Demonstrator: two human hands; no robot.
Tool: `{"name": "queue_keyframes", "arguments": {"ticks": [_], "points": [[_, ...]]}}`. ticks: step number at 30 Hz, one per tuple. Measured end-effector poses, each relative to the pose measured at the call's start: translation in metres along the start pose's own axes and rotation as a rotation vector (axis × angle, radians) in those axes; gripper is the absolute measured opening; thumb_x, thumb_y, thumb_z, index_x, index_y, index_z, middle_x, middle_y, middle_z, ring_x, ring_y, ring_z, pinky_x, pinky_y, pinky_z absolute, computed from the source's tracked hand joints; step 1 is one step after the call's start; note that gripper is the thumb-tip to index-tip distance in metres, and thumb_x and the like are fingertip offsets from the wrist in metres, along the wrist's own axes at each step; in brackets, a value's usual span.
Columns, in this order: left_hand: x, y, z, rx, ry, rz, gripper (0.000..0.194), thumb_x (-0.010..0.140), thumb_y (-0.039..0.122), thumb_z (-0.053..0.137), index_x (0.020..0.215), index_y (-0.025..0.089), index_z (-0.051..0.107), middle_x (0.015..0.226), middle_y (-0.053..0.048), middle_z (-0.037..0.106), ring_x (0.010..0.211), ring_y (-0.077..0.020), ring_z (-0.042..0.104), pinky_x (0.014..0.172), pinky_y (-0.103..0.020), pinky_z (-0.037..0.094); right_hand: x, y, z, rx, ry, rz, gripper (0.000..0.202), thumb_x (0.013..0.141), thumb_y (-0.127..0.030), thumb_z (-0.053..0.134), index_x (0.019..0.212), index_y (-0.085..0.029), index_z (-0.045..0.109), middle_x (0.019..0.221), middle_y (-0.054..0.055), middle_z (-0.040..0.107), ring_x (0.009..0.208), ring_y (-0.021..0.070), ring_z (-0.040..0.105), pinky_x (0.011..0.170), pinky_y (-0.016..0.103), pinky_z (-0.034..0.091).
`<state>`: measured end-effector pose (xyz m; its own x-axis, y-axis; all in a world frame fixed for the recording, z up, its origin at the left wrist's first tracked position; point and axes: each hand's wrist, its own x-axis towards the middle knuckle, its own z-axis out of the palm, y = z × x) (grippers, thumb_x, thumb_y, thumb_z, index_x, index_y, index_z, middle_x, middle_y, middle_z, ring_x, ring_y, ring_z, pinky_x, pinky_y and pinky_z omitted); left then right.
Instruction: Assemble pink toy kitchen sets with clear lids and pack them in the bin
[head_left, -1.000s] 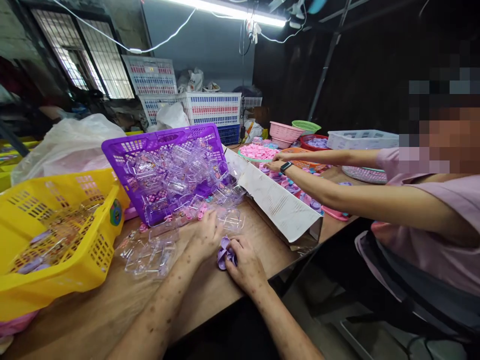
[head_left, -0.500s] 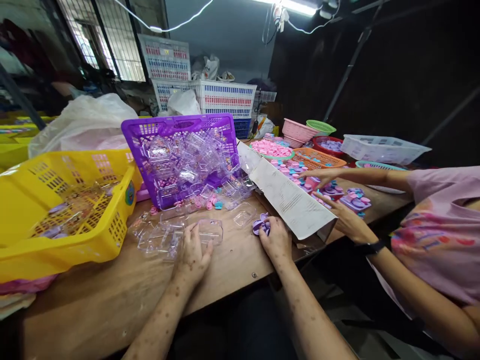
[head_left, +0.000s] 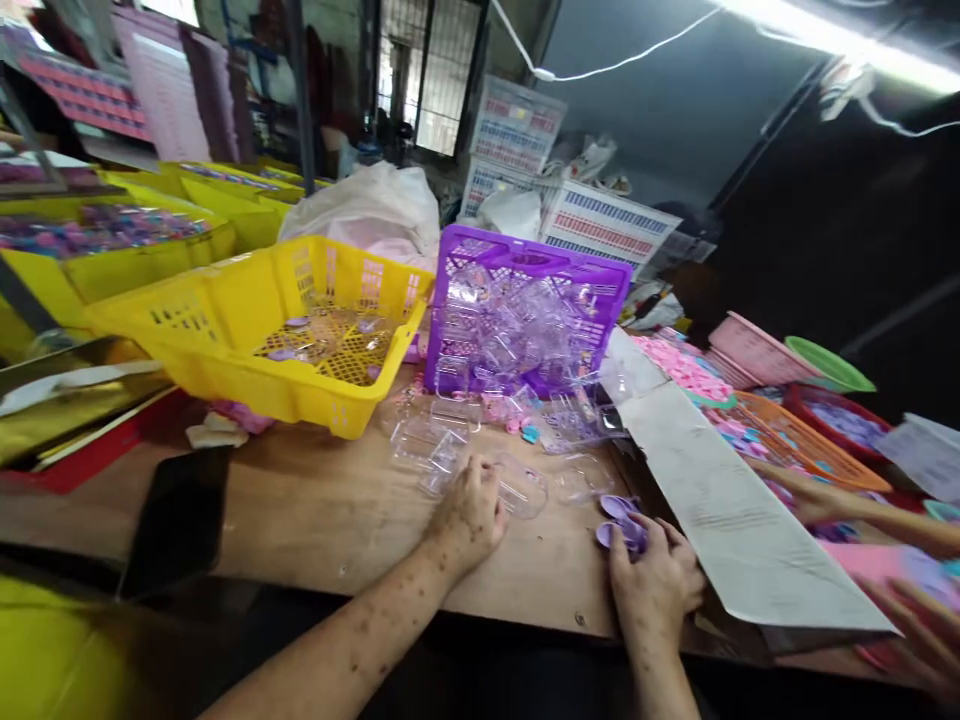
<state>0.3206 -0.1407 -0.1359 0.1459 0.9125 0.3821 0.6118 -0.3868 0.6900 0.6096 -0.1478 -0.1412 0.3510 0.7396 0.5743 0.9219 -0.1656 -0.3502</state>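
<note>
Purple pieces (head_left: 619, 508) in the right hand (head_left: 658, 572)
Its fingers grasp them; the left hand (head_left: 466, 515) curls beside a clear shell (head_left: 526, 490), grip impossible to tell.

Open lane on the tabletop (head_left: 551, 585) between left hand (head_left: 469, 515) and right hand (head_left: 658, 575). Cardboard flap (head_left: 720, 490) walls off the right; purple basket (head_left: 487, 241) and clear plastic shells (head_left: 435, 445) block forward.

Basket (head_left: 277, 392) sits left on the table (head_left: 322, 520), crate (head_left: 574, 264) right of it; cases (head_left: 431, 440) lie before the crate, pieces (head_left: 619, 508) farther right, beside cardboard (head_left: 720, 500)!
</note>
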Motion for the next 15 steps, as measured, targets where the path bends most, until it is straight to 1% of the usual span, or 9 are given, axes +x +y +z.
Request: {"name": "queue_keyframes", "arguments": {"ticks": [2, 3, 5, 7, 9, 11, 13, 15], "points": [[0.000, 0.002, 0.000, -0.022, -0.007, -0.010, 0.057, 0.092, 0.014, 0.063, 0.148, 0.017, 0.058, 0.145, -0.018, 0.058, 0.142, -0.0347, 0.062, 0.126, -0.052, 0.055, 0.003, 0.004, 0.003, 0.021, 0.006, -0.005, 0.052, 0.095, -0.059, 0.051, 0.107, -0.020, 0.084, 0.134, 0.022, 0.068, 0.117, 0.0456, 0.063, 0.106, 0.068, 0.048], [0.000, 0.003, 0.000, -0.037, -0.011, -0.012, 0.060, 0.091, 0.013, 0.062, 0.151, 0.016, 0.057, 0.148, -0.020, 0.056, 0.147, -0.0354, 0.059, 0.130, -0.053, 0.052, 0.005, 0.006, 0.005, 0.033, -0.004, -0.021, 0.050, 0.094, -0.058, 0.051, 0.102, -0.020, 0.084, 0.126, 0.020, 0.069, 0.112, 0.0430, 0.064, 0.104, 0.066, 0.049], [-0.001, 0.003, 0.001, -0.080, -0.018, -0.011, 0.068, 0.092, 0.014, 0.061, 0.159, 0.012, 0.049, 0.159, -0.023, 0.050, 0.158, -0.0368, 0.050, 0.137, -0.054, 0.044, 0.007, 0.010, 0.007, 0.058, -0.024, -0.057, 0.052, 0.092, -0.058, 0.052, 0.100, -0.019, 0.085, 0.114, 0.019, 0.067, 0.103, 0.0384, 0.066, 0.099, 0.060, 0.054], [-0.001, 0.001, 0.003, -0.133, -0.029, -0.016, 0.081, 0.092, 0.015, 0.061, 0.168, 0.010, 0.036, 0.172, -0.026, 0.038, 0.168, -0.0388, 0.038, 0.142, -0.056, 0.035, 0.009, 0.015, 0.009, 0.075, -0.033, -0.084, 0.057, 0.093, -0.059, 0.052, 0.105, -0.015, 0.086, 0.107, 0.019, 0.066, 0.098, 0.0364, 0.067, 0.095, 0.056, 0.058], [0.001, -0.002, 0.008, -0.188, -0.044, -0.030, 0.096, 0.090, 0.018, 0.066, 0.174, 0.007, 0.022, 0.181, -0.031, 0.022, 0.174, -0.0438, 0.025, 0.143, -0.062, 0.030, 0.011, 0.018, 0.011, 0.084, -0.026, -0.107, 0.063, 0.096, -0.060, 0.050, 0.113, -0.011, 0.085, 0.109, 0.021, 0.069, 0.099, 0.0371, 0.069, 0.095, 0.057, 0.060], [0.004, -0.004, 0.012, -0.237, -0.068, -0.035, 0.107, 0.087, 0.020, 0.070, 0.177, 0.007, 0.014, 0.186, -0.032, 0.008, 0.176, -0.0481, 0.014, 0.143, -0.067, 0.027, 0.014, 0.018, 0.014, 0.093, -0.021, -0.149, 0.065, 0.098, -0.057, 0.047, 0.121, -0.008, 0.082, 0.116, 0.025, 0.073, 0.106, 0.0397, 0.072, 0.100, 0.059, 0.060], [0.007, -0.005, 0.013, -0.277, -0.095, -0.021, 0.109, 0.084, 0.018, 0.072, 0.177, 0.008, 0.018, 0.188, -0.030, 0.002, 0.176, -0.0493, 0.012, 0.142, -0.067, 0.028, 0.016, 0.015, 0.018, 0.108, -0.022, -0.208, 0.061, 0.101, -0.051, 0.045, 0.127, -0.008, 0.080, 0.126, 0.028, 0.075, 0.117, 0.0424, 0.073, 0.108, 0.063, 0.058], [0.008, -0.003, 0.009, -0.299, -0.111, 0.000, 0.103, 0.083, 0.015, 0.072, 0.176, 0.011, 0.027, 0.189, -0.027, 0.005, 0.176, -0.0475, 0.019, 0.142, -0.064, 0.031, 0.017, 0.010, 0.017, 0.127, -0.019, -0.272, 0.054, 0.103, -0.043, 0.045, 0.129, -0.012, 0.079, 0.128, 0.026, 0.076, 0.123, 0.0421, 0.073, 0.112, 0.067, 0.057]]}}
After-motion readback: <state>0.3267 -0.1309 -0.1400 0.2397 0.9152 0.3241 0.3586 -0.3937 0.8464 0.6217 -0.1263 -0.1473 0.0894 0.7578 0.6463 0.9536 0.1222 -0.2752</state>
